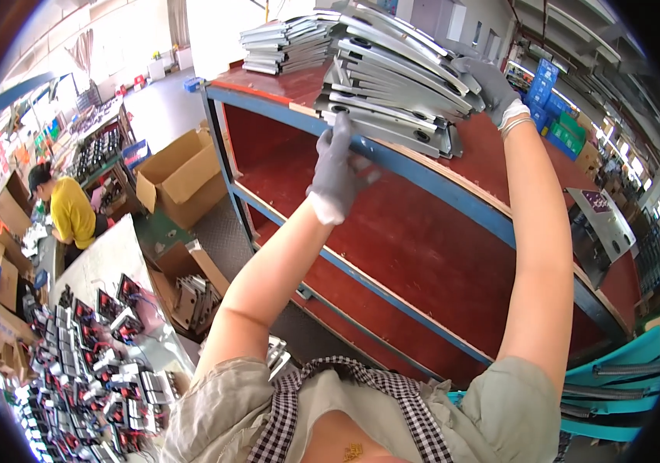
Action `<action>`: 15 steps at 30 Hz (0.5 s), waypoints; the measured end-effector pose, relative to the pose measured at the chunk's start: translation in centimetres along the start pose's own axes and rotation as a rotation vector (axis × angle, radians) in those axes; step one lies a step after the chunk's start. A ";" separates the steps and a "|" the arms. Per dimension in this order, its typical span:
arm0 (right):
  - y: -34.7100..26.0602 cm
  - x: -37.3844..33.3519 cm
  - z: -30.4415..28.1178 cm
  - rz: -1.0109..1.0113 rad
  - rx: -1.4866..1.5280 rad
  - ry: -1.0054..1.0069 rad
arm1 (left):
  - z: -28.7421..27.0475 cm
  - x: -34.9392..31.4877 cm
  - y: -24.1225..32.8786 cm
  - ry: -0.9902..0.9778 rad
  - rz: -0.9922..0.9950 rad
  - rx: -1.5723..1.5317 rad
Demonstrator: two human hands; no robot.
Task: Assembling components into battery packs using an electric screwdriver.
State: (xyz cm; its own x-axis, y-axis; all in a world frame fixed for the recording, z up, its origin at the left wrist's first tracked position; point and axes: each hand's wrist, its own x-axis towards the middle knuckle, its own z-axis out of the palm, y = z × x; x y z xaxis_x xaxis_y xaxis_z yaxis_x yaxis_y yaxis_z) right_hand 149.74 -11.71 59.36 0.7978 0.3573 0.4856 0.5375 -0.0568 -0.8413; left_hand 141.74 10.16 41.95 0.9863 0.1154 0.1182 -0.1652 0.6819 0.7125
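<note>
A tall stack of bent silver sheet-metal plates stands fanned on the top board of a blue-framed shelf rack. My right hand, in a grey glove, holds the stack's right side, with its fingers at the upper plates' edge. My left hand, gloved the same way, is at the rack's blue front rail just below the stack's near left corner. Its fingers are apart, one pointing up by the lowest plates, and nothing shows in them. A second, lower stack of metal plates lies behind to the left.
Another metal plate piece lies on the rack's right end. Turquoise chairs stand at lower right. On the left are cardboard boxes, a table crowded with small assemblies, and a co-worker in yellow. Blue crates stand farther right.
</note>
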 end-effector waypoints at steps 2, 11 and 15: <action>0.6 0.2 -0.8 0.097 -0.044 0.034 | 2.8 -0.2 0.1 0.213 0.026 -0.035; 0.8 0.3 -1.5 -0.068 -0.021 -0.127 | 7.3 -1.2 0.9 0.575 0.224 0.116; -1.0 -2.5 1.1 -0.150 -0.013 -0.104 | 4.4 -1.7 -1.3 0.137 0.379 -0.495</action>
State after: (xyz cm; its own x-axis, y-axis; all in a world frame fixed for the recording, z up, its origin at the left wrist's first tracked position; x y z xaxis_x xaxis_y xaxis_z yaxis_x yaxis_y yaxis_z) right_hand 146.88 -11.51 58.71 0.6763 0.4569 0.5778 0.6523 -0.0071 -0.7579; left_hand 140.28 5.89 43.88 0.8552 0.4835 0.1865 -0.5165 0.8247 0.2306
